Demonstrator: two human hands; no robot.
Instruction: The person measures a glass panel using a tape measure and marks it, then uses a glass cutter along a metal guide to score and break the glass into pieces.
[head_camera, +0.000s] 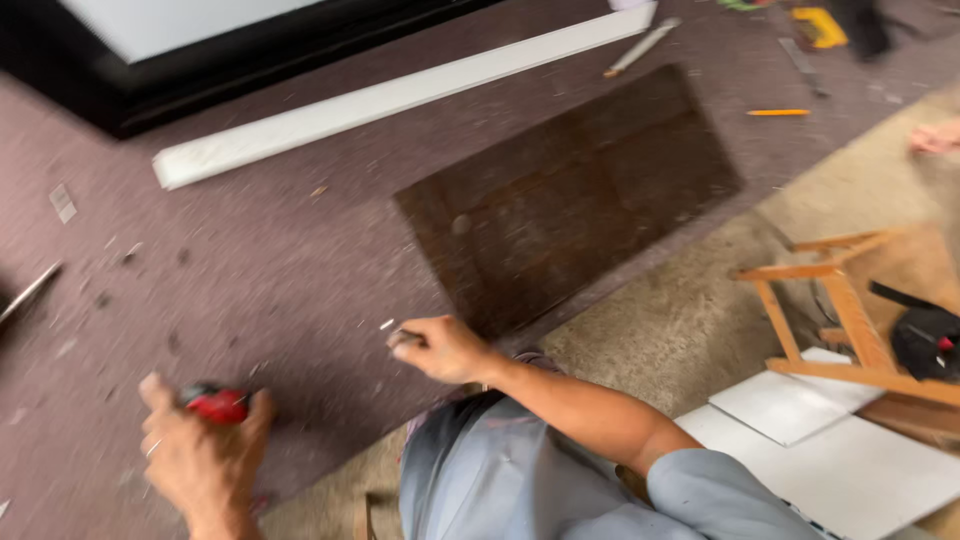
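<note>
Purple-grey carpet (250, 270) over most of the floor, littered with small chips and scraps, blurry all over. Beige rougher floor covering (690, 320) along the right side.

Left hand (200, 450) down low at the bottom left, fingers curled around a small red tool (218, 405), thumb side up on its right. Can't tell what kind of tool, too blurry and mostly hidden by the fingers. Resting on or just above the carpet, can't tell which.

Right hand (445, 348) further up, near the centre, closed in a loose fist on something small and dark (405, 338) poking out at the knuckles. Can't make out what it is. Hand sits just beside the near edge of a dark brown wooden panel (570, 195) lying flat on the carpet, tilted diagonally. Grey sleeve (720, 495) on that arm, grey clothing below it.

Beyond the panel, a long white strip of trim (400, 95) lying diagonally, and a black frame with a white face (180, 50) in the top left corner. Orange pencil (778, 112) on the carpet, well apart from both hands, yellow object (820, 25) near the top edge.

Off to the right, a wooden frame stand (830, 310) on the beige floor, white sheets (820, 440) lying under and in front of it, a black object with a red spot (925, 340) just behind. Bit of another person's hand (935, 137) at the far right edge.
</note>
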